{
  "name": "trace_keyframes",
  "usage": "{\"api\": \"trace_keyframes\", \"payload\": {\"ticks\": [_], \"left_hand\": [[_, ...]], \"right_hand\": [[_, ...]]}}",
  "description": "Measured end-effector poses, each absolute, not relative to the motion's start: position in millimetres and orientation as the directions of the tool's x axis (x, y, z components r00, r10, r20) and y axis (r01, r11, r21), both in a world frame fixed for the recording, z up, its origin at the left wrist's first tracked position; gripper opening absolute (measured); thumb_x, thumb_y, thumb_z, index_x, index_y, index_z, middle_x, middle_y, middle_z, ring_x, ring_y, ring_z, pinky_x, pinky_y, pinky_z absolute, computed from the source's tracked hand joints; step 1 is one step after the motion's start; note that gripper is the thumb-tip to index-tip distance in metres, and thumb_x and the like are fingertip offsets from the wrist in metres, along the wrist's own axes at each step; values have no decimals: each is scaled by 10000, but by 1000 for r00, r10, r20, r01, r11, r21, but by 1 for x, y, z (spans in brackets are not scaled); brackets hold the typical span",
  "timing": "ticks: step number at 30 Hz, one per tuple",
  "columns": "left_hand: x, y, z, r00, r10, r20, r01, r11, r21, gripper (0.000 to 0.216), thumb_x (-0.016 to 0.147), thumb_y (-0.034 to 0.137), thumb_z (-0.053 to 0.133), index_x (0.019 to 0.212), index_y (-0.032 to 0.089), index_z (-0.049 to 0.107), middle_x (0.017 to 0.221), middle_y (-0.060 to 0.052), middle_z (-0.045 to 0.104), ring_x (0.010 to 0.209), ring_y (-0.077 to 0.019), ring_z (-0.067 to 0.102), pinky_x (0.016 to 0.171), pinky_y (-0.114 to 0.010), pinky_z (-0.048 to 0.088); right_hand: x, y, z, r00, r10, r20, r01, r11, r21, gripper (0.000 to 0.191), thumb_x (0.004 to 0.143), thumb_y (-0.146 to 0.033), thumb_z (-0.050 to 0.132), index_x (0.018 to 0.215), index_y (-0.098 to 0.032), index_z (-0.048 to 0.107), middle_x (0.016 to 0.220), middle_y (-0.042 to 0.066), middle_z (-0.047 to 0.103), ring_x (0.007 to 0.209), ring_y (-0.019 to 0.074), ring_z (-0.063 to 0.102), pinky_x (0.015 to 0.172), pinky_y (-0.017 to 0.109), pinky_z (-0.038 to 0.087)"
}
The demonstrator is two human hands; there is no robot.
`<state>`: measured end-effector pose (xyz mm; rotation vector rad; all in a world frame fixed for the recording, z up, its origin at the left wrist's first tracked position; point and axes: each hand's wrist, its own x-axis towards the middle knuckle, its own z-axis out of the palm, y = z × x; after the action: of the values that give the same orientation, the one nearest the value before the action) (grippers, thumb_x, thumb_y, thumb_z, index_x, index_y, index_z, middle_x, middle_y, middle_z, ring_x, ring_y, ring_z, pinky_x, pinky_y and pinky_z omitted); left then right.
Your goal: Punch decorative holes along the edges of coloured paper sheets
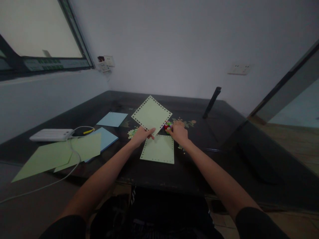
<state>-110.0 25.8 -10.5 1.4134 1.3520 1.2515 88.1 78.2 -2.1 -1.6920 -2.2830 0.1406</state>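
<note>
A pale green paper sheet with punched holes along its edges is raised above the table, turned like a diamond. My left hand pinches it by its lower corner. Below it, a second punched green sheet lies flat on the table. My right hand rests just right of the sheets, its thumb and fingers closed around part of a small cluster of red, green and purple pieces with white eye-like dots. The raised sheet's corner sits close to this cluster; the exact finger contact is too small to make out.
At the left lie plain green sheets, blue sheets and a light blue square. A white power bank with a cable stands there. A black upright bar stands at the back right of the dark table.
</note>
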Motion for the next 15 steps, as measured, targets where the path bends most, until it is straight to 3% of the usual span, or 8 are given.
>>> {"api": "trace_keyframes", "payload": {"ticks": [5, 9, 12, 15], "left_hand": [[-104, 20, -2, -59, 994, 95, 237, -79, 968, 172, 753, 262, 627, 821, 111, 580, 625, -25, 639, 445, -98, 559, 425, -199, 361], [-103, 18, 0, -47, 996, 77, 277, -61, 959, 138, 753, 236, 629, 757, 103, 594, 527, -26, 615, 425, -97, 537, 418, -191, 350], [-102, 19, -4, -27, 998, 60, 276, -50, 960, 163, 742, 261, 642, 718, 105, 601, 506, -36, 616, 416, -101, 530, 425, -197, 367], [-99, 17, -5, -7, 998, 66, 249, -62, 967, 177, 724, 275, 657, 705, 108, 603, 514, -38, 624, 420, -101, 535, 436, -198, 387]], "right_hand": [[77, 82, -5, -248, 955, 166, 947, 274, -164, 454, 814, -569, 514, 986, -167, 638, 996, 164, 653, 948, 296, 608, 759, 394, 468], [77, 86, -7, -252, 956, 147, 944, 276, -180, 387, 817, -512, 548, 989, -177, 636, 999, 147, 651, 957, 283, 609, 766, 385, 467], [90, 87, -6, -260, 940, 222, 901, 319, -293, 327, 815, -478, 563, 928, -181, 638, 1009, 137, 645, 982, 276, 596, 769, 374, 464], [112, 80, -3, -260, 927, 271, 774, 368, -515, 257, 792, -411, 602, 872, -167, 611, 946, 112, 655, 878, 236, 623, 721, 342, 474]]}}
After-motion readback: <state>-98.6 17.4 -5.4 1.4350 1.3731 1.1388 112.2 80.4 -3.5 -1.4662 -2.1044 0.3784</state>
